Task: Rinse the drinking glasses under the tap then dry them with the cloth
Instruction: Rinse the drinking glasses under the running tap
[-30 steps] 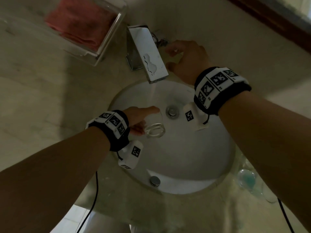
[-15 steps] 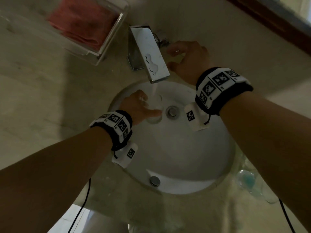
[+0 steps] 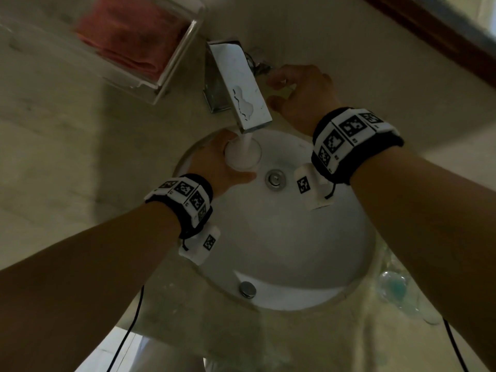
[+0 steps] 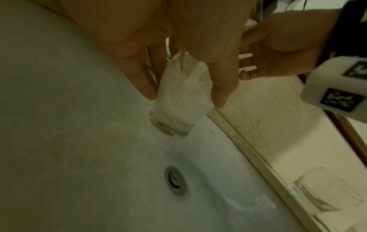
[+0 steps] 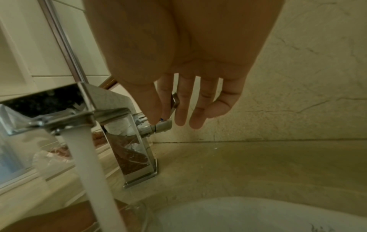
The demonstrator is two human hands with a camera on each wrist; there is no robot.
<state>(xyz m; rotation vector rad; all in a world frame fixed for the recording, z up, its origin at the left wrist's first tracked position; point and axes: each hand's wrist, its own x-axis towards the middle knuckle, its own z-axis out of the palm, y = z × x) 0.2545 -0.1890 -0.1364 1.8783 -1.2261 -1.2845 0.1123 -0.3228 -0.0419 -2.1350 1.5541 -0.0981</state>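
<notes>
My left hand (image 3: 237, 158) grips a clear drinking glass (image 3: 244, 154) upright under the chrome tap (image 3: 239, 84). A white stream of water (image 5: 93, 164) runs into it, and the glass (image 4: 178, 102) is full of foamy water between my fingers (image 4: 222, 87). My right hand (image 3: 271, 91) is at the tap's right side, where thumb and forefinger pinch the small handle (image 5: 168, 113); the other fingers hang straight. A red cloth (image 3: 128, 36) lies folded in a clear box at the back left.
The round white sink (image 3: 295, 237) has a drain (image 3: 275, 178) in its middle. A second empty glass (image 4: 325, 193) stands on the marble counter (image 3: 67, 157) to the right of the basin. The wall rises close behind the tap.
My left hand has carried the glass from the middle of the basin back under the stream, and water now fills it. My right hand has stayed on the tap handle.
</notes>
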